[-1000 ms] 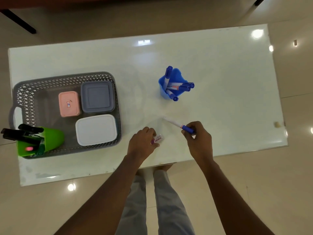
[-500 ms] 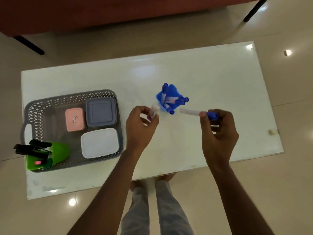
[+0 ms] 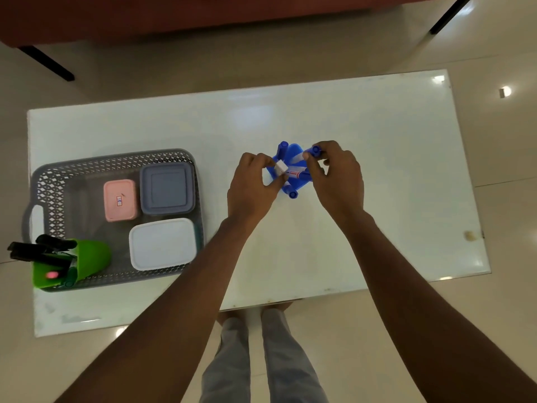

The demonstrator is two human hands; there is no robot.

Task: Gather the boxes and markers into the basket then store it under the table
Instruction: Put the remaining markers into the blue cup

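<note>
Left hand pinches a short white marker; right hand pinches 1 blue-capped marker. Best lowered upright into the blue cup, without tipping it.

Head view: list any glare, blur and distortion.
Head view: lights glare off the glossy table and floor; the wide-angle lens bows the table's edges; the green cup at the left edge looks soft; left hand and right hand are fairly sharp.
</note>
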